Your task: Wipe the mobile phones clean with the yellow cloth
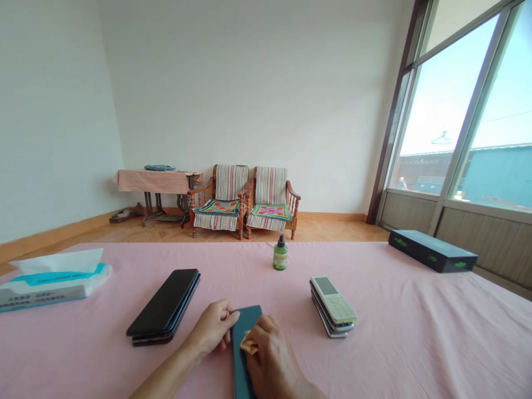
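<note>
Both forearms enter from the bottom edge, at about 6 o'clock, and angle toward each other. The left hand (214, 327) lies palm down with the wrist low, fingers (231, 318) loosely curled and pointing toward 2 o'clock, thumb tip pressed flat. The right hand (270, 354) sits just beside it at 4 o'clock, knuckles up, its fingers bunched and pinched closed toward 10 o'clock.
</note>
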The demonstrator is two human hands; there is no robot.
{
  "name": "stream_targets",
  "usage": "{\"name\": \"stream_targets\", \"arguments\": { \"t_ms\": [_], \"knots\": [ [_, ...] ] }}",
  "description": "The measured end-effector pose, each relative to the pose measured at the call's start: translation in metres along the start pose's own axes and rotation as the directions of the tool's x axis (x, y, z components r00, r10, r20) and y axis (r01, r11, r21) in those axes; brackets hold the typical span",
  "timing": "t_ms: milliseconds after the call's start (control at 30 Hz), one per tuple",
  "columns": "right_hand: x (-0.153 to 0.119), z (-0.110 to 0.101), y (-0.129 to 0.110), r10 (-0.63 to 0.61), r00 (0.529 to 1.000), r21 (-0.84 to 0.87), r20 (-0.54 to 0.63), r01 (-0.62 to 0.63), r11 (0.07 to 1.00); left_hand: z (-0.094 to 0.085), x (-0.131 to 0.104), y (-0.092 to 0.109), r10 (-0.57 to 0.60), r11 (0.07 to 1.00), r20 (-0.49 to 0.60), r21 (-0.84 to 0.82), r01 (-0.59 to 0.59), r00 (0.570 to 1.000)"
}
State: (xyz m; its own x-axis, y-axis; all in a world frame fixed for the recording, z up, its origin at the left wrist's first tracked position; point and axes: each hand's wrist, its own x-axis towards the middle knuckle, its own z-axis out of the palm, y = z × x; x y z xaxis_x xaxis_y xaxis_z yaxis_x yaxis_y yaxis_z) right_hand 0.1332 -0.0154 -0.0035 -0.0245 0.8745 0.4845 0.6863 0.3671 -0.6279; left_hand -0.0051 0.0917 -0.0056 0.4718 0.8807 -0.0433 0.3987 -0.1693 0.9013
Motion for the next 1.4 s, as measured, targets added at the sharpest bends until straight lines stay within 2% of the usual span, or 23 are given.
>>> {"name": "stream_targets", "arguments": {
  "t_ms": [233,567,1400],
  "knots": [
    [-0.007,-0.0043,-0.0051,0.02,0.997,0.008,0.07,-0.021,1.0,-0.0011,-0.0004,0.0004,0.009,1.0,0.008,0.0,-0.009,1.0],
    [-0.0073,-0.0015,0.0021,-0.011,0.997,0.011,0.071,0.01,1.0,-0.002,0.0014,0.0012,-0.007,1.0,0.013,0.021,0.007,1.0],
    [-0.0064,-0.006,-0.0004,-0.002,0.996,-0.017,0.088,0.003,1.0,-0.0021,-0.0004,0.004,-0.006,1.0,0.014,0.015,0.006,1.0]
  ]
}}
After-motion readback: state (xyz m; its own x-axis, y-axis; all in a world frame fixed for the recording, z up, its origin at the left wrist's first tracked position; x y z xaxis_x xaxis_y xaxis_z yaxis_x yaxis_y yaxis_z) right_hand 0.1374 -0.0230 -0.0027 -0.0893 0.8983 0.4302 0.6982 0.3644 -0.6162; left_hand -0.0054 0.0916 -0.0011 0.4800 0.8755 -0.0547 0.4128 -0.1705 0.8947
